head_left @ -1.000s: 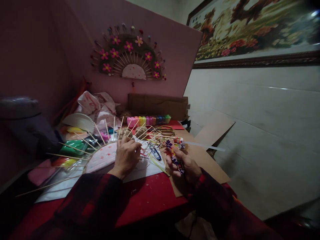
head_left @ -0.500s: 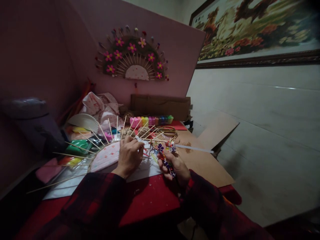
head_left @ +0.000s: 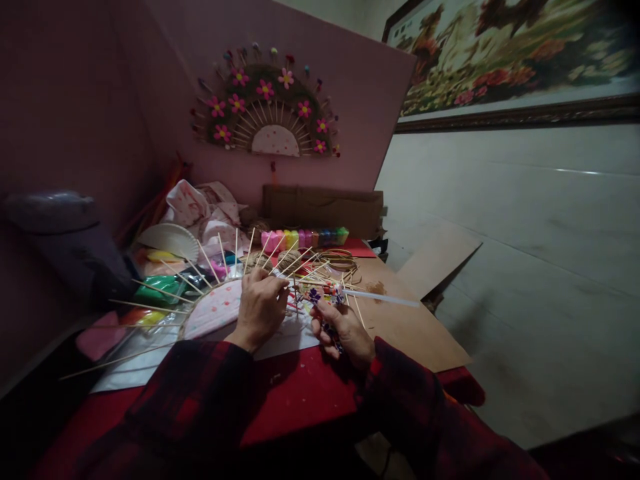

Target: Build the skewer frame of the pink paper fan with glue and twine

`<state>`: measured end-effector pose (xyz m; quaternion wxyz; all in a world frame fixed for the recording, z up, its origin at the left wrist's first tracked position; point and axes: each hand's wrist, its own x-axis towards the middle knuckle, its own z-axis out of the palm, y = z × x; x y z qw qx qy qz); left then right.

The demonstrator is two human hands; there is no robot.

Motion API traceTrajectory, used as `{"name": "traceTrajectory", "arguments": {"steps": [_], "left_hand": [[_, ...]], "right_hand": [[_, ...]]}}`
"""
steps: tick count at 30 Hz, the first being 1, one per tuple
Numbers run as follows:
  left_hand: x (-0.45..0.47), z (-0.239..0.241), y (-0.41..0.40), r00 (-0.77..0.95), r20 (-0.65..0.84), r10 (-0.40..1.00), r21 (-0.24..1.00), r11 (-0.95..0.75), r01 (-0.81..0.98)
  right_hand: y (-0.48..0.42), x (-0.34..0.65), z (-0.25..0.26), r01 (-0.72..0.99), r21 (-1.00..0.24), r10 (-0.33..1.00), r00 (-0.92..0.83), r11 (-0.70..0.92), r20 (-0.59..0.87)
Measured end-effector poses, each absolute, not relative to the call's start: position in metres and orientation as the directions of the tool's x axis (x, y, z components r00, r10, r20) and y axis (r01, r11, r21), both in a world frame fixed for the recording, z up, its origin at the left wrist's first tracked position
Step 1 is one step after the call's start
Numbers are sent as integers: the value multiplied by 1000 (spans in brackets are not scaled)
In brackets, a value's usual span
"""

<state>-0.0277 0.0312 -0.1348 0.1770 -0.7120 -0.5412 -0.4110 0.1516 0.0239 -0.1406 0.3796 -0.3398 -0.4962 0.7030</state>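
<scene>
Though half lost in shadow, red table (head_left: pixel 300 393): nearest, under both dark checked sleeves.
Right hand (head_left: pixel 345 330): clamped around the patterned glue gun (head_left: pixel 323 300), nozzle pointing left toward the skewer ends; white glue stick (head_left: pixel 385 298) jutting rightward over the cardboard (head_left: pixel 415 330).
Left hand (head_left: pixel 260 307): just beside, fingertips drawn together on skewers (head_left: pixel 305 265) at the rim of the dotted half-plate (head_left: pixel 213 310).
Half-plate: flat on a white sheet (head_left: pixel 285 341), skewers fanned around its curved edge.
Step in hand: probably gluing a skewer at the rim.
Next move: calls for a steady nozzle on the joint, skewer pinned flat, fingertips clear of glue.
Beyond: twine coil (head_left: pixel 337 259), clay tubs (head_left: pixel 305 238), finished fan (head_left: pixel 273 110) on the pink board.
</scene>
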Motion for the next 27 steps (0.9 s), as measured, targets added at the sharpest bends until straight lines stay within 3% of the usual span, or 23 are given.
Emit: {"name": "traceTrajectory", "arguments": {"steps": [6,27], "left_hand": [[-27,-135,32,30,774,632,240,-337,911],[-27,-135,32,40,771,636,227,-333,915]], "right_hand": [[24,151,-141,-197,-961,877,-473,-195,-81],[27,148,-144,-185,-963,880,-467,-197,-91]]}}
